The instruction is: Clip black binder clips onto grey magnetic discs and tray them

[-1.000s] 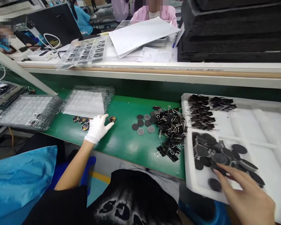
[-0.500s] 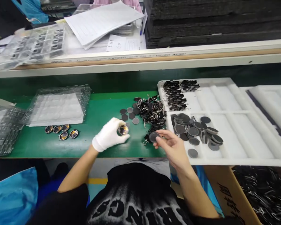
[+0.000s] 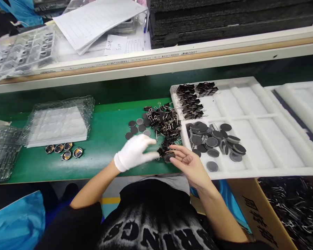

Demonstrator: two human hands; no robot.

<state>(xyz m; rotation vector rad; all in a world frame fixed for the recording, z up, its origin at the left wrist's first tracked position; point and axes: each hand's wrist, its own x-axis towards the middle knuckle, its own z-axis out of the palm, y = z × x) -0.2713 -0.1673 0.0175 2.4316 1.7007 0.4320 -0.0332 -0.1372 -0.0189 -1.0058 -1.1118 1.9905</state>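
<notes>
My left hand, in a white glove, is over the green table with thumb and fingers spread and nothing visible between them. Its fingertips point at a dark round disc, which my bare right hand pinches at its right edge. The held piece looks thicker than a single disc; its underside is hidden. Several loose grey-black discs lie just beyond the glove. Behind the held disc is a heap of black binder clips. Several shiny round pieces with dark and orange faces lie at the left.
At right, a white compartment tray holds binder clips and a pile of discs. Clear plastic trays are stacked at left. A shelf edge runs across the back; a carton of clips stands below right.
My left hand has moved right towards my right hand, and the shiny round piece no longer shows in it. My right hand still holds a dark disc. The view has shifted slightly.
</notes>
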